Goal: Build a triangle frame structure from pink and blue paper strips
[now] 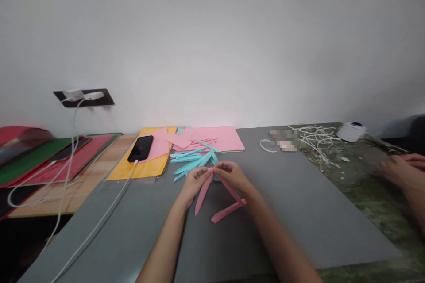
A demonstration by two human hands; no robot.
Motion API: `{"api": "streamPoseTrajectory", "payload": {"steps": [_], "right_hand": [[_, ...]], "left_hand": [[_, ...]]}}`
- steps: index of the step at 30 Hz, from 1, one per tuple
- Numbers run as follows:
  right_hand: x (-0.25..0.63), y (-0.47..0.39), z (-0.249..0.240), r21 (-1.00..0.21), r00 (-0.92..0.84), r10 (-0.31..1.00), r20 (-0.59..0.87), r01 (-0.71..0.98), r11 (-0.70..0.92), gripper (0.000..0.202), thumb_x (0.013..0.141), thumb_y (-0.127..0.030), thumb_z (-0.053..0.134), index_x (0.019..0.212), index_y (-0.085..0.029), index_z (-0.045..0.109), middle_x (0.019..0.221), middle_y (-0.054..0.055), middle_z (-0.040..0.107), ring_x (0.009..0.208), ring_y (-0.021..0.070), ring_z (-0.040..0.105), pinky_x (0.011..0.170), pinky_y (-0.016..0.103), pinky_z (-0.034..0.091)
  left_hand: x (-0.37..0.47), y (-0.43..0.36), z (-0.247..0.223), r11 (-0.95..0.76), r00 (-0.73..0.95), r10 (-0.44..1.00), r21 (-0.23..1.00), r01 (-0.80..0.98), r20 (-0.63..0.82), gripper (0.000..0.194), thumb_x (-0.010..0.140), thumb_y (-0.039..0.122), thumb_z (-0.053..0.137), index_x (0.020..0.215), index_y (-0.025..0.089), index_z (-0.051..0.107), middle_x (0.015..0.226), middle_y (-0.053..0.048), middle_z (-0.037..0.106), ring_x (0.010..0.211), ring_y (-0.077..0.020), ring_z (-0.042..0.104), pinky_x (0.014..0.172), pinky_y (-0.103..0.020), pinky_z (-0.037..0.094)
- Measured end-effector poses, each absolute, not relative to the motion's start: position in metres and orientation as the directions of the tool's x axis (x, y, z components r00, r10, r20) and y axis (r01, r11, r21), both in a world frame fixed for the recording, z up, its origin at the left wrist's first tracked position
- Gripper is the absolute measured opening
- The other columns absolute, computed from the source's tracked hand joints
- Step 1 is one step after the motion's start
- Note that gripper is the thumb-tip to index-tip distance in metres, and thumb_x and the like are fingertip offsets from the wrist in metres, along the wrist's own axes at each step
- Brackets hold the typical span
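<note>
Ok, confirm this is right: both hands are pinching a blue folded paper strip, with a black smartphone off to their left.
Wrong colour: the head view shows the left hand and right hand pinching a pink, not blue, folded paper strip, with a black smartphone off to their left.

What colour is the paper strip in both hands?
The strip is pink, clearest in the head view.

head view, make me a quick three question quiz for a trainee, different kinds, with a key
1. True or false: a white cable is plugged into the phone nearest the hands.
2. What colour are the loose paper strips just beyond the hands? a) orange b) light blue c) black
3. What do the left hand and right hand both pinch?

Key: 1. True. 2. b. 3. Folded pink paper.
</note>
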State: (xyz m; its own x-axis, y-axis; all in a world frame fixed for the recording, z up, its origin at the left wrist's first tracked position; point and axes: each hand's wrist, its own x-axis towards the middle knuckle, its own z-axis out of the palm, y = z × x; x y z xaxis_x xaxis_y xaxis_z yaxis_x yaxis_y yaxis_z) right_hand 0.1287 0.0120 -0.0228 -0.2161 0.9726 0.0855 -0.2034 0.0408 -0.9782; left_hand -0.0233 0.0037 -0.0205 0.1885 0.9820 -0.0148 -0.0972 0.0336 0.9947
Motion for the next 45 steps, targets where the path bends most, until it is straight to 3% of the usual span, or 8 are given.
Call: {"api": "streamPoseTrajectory", "payload": {"steps": [6,10,37,45], "right_hand": [[0.134,0.013,-0.023,-0.986,-0.259,0.966,0.023,-0.163,-0.020,0.026,0.060,-0.039,0.071,0.071,-0.015,0.066,0.066,-0.002,0.061,0.060,0.0091,0.051,0.060,0.023,0.038],[0.134,0.013,-0.024,-0.989,-0.229,0.973,0.036,-0.146,0.003,0.027,0.059,-0.040,0.071,0.065,-0.015,0.064,0.058,-0.004,0.057,0.055,0.0080,0.047,0.056,0.022,0.036],[0.141,0.012,-0.022,-0.995,-0.242,0.968,0.065,-0.094,0.043,0.028,0.056,-0.040,0.073,0.065,-0.014,0.068,0.062,0.001,0.063,0.059,0.0119,0.053,0.059,0.025,0.041],[0.142,0.013,-0.021,-0.990,-0.218,0.973,0.074,-0.133,0.045,0.025,0.058,-0.039,0.072,0.064,-0.015,0.068,0.060,-0.001,0.061,0.058,0.0105,0.051,0.060,0.024,0.039]], "left_hand": [[-0.025,0.004,-0.023,0.047,0.223,0.975,0.992,-0.116,-0.020,0.029,0.065,0.040,0.069,0.078,0.014,0.068,0.071,-0.003,0.067,0.063,-0.0121,0.056,0.063,-0.023,0.041],[-0.026,0.005,-0.024,0.046,0.232,0.972,0.994,-0.096,-0.023,0.030,0.065,0.041,0.068,0.077,0.013,0.068,0.071,-0.004,0.067,0.064,-0.0128,0.056,0.061,-0.022,0.040],[-0.025,0.005,-0.030,0.014,0.221,0.975,0.999,-0.039,-0.005,0.032,0.059,0.042,0.072,0.072,0.013,0.069,0.066,-0.003,0.067,0.060,-0.0134,0.054,0.060,-0.024,0.040],[-0.022,0.005,-0.034,0.034,0.223,0.975,0.992,-0.120,-0.006,0.030,0.062,0.040,0.071,0.075,0.013,0.069,0.069,-0.003,0.067,0.062,-0.0129,0.054,0.062,-0.023,0.040]]}}
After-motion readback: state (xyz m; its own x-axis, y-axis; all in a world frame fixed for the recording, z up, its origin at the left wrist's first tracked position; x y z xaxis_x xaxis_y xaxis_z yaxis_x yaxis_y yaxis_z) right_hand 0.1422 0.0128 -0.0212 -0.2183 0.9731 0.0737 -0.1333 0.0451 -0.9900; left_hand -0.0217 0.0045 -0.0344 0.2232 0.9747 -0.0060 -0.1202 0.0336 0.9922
